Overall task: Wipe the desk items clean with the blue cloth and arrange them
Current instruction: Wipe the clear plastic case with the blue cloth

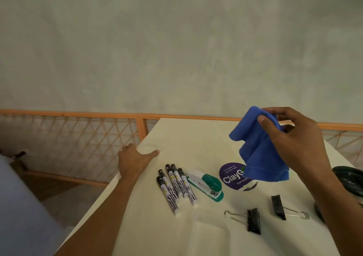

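Our right hand (294, 143) is pinching the cloth (259, 153), holding it bunched aloft at frame right. Our left hand (133, 159) is resting, thumb flat, on the tabletop's (186, 138) left edge. We are judging the wiping about to start, so the next move calls for taking the markers (174, 185) or the stapler (206, 185) at lower centre.

A plain, solid blue is shown by the blue cloth (259, 147). The worktop (186, 134) is coloured cream-white. The markers (177, 181) are capped in black, and their white barrels are printed with a broken black pattern. The stapler (210, 181) is finished in teal green over white, and the green top is flecked with pale specks. The round sticker (229, 174) is coloured deep purple and lettered in white. The binder clips (254, 220) are black, with silver wire handles. The railing (141, 116) is painted orange and filled with a diamond lattice. The wall (176, 39) is mottled grey-green.
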A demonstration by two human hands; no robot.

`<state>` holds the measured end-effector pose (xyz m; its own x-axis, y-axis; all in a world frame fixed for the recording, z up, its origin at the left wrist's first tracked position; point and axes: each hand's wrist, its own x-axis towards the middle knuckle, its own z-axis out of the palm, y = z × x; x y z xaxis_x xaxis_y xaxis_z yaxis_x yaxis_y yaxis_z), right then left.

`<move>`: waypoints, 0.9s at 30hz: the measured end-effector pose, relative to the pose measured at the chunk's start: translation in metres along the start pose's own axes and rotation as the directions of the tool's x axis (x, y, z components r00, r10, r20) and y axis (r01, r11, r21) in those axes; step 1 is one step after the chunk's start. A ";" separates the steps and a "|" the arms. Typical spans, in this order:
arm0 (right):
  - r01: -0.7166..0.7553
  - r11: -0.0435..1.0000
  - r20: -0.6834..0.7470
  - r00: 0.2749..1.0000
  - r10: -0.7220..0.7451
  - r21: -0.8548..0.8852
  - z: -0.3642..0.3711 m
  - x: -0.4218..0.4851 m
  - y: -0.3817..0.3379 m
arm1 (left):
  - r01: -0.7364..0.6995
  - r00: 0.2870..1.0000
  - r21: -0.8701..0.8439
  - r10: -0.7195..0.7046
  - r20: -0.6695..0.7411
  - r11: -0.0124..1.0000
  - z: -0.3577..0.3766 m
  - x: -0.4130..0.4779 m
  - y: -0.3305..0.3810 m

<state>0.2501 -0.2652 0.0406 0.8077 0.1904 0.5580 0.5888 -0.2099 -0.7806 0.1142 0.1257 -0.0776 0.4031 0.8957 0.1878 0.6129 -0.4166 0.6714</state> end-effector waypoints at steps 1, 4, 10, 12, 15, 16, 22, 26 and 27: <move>0.003 1.000 -0.002 1.000 -0.003 -0.011 0.000 0.001 0.001 | -0.002 1.000 0.003 0.002 -0.010 1.000 0.003 0.000 -0.003; 0.005 1.000 -0.004 1.000 -0.005 -0.031 0.001 0.002 0.003 | -0.007 1.000 0.004 0.007 -0.029 1.000 0.007 -0.002 -0.003; -0.003 0.999 0.000 1.000 0.003 -0.037 0.003 0.002 0.001 | -0.006 0.999 -0.009 0.005 -0.038 1.000 0.015 -0.005 0.000; -0.004 0.999 -0.002 1.000 0.004 -0.052 0.003 0.002 0.001 | -0.002 0.999 -0.009 0.002 -0.044 1.000 0.017 -0.004 0.000; -0.005 0.998 -0.002 1.000 0.005 -0.064 0.003 0.003 0.001 | 0.007 0.999 -0.011 -0.008 -0.048 1.000 0.018 -0.004 0.004; -0.004 0.998 -0.002 1.000 0.004 -0.064 0.003 0.003 0.002 | 0.008 0.999 -0.008 -0.009 -0.050 1.000 0.019 -0.004 0.005; 0.000 0.998 -0.006 1.000 0.000 -0.068 0.003 0.003 0.003 | -0.009 0.999 -0.020 0.008 -0.044 1.000 0.024 -0.003 0.003; 0.001 0.996 -0.011 1.000 -0.002 -0.086 0.001 0.004 0.003 | -0.001 1.000 -0.066 0.001 -0.012 0.998 0.016 -0.007 0.003; 0.002 0.996 -0.010 1.000 -0.003 -0.090 0.000 0.004 0.003 | -0.005 1.000 -0.093 0.005 0.002 0.996 0.013 -0.009 -0.001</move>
<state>0.2552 -0.2653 0.0407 0.8062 0.1816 0.5630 0.5908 -0.2951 -0.7509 0.1189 0.1161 -0.0886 0.4073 0.8933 0.1902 0.5451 -0.4048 0.7342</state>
